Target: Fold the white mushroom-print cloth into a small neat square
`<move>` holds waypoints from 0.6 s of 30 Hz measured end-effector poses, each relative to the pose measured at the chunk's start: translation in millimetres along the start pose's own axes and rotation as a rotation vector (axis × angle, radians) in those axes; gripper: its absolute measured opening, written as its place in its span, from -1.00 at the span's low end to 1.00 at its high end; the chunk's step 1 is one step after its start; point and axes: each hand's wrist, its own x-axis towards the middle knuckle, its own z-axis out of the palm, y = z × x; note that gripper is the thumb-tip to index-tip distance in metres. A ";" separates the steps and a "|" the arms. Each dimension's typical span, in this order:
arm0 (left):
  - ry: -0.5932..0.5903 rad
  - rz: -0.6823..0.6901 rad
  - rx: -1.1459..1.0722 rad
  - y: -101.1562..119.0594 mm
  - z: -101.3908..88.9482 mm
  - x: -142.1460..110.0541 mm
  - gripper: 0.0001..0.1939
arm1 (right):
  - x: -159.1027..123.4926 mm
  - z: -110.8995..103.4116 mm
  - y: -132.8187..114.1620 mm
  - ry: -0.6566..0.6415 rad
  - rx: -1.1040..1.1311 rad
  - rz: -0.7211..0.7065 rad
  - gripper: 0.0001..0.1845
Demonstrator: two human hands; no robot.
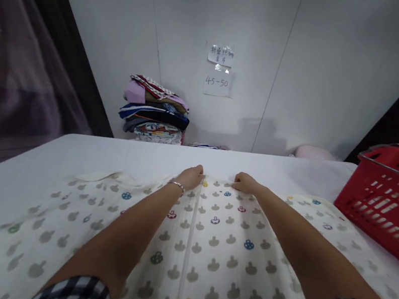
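A cream cloth [205, 252] printed with grey and coloured shapes lies spread over the white table [21, 160]. Both my arms reach forward across it. My left hand [192, 175], with a thin bracelet at the wrist, is closed on the cloth's far edge. My right hand [244, 182] is closed on the same edge, a short way to the right. A seam runs down the cloth between my arms.
A red plastic basket [390, 197] stands on the table at the right. A stack of folded clothes [154, 111] sits against the white wall at the back left. Two paper notes [219, 71] hang on the wall. A dark curtain [15, 62] hangs at the left.
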 end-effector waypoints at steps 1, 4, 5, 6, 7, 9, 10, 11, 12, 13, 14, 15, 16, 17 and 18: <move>0.015 0.002 -0.005 -0.1 -2.8 -3.9 -0.78 | -4.7 -1.9 -0.4 -0.003 0.010 -0.016 -0.83; 0.082 0.043 -0.009 2.1 -10.5 -19.7 -0.75 | -23.5 -10.2 -0.4 -0.012 0.046 -0.065 -0.65; 0.097 0.072 0.003 3.8 -12.8 -26.1 -0.75 | -30.5 -13.6 0.2 -0.016 0.055 -0.081 -0.61; 0.109 0.105 0.024 5.9 -15.0 -33.2 -0.76 | -37.5 -17.4 1.3 -0.020 0.061 -0.099 -0.59; 0.120 0.138 0.048 8.3 -17.2 -41.0 -0.76 | -44.5 -21.1 2.9 -0.023 0.064 -0.116 -0.60; 0.142 0.183 0.100 13.7 -21.8 -58.5 -0.74 | -57.9 -27.9 8.1 -0.027 0.060 -0.151 -0.62; 0.155 0.193 0.119 16.3 -24.2 -68.4 -0.74 | -64.4 -30.5 11.8 -0.031 0.051 -0.168 -0.64; 0.168 0.199 0.135 18.8 -26.5 -79.0 -0.76 | -70.9 -32.4 16.2 -0.035 0.037 -0.183 -0.65; 0.176 0.211 0.152 20.8 -28.6 -90.3 -0.77 | -77.6 -33.6 21.3 -0.039 0.018 -0.195 -0.68; 0.179 0.229 0.170 22.2 -30.5 -102.0 -0.78 | -84.4 -34.1 27.0 -0.040 -0.005 -0.207 -0.72; 0.181 0.255 0.188 22.8 -32.0 -113.9 -0.78 | -91.7 -34.0 32.9 -0.037 -0.031 -0.217 -0.77; 0.188 0.286 0.204 22.4 -33.1 -125.8 -0.78 | -99.6 -33.6 39.0 -0.029 -0.058 -0.226 -0.80; 0.198 0.319 0.219 20.8 -33.8 -137.3 -0.78 | -108.2 -33.0 44.8 -0.015 -0.083 -0.230 -0.83; 0.214 0.349 0.232 18.1 -34.2 -148.2 -0.78 | -117.7 -32.4 50.1 0.004 -0.107 -0.231 -0.83; 0.240 0.366 0.243 14.2 -34.4 -158.4 -0.78 | -128.1 -31.9 54.8 0.025 -0.128 -0.227 -0.83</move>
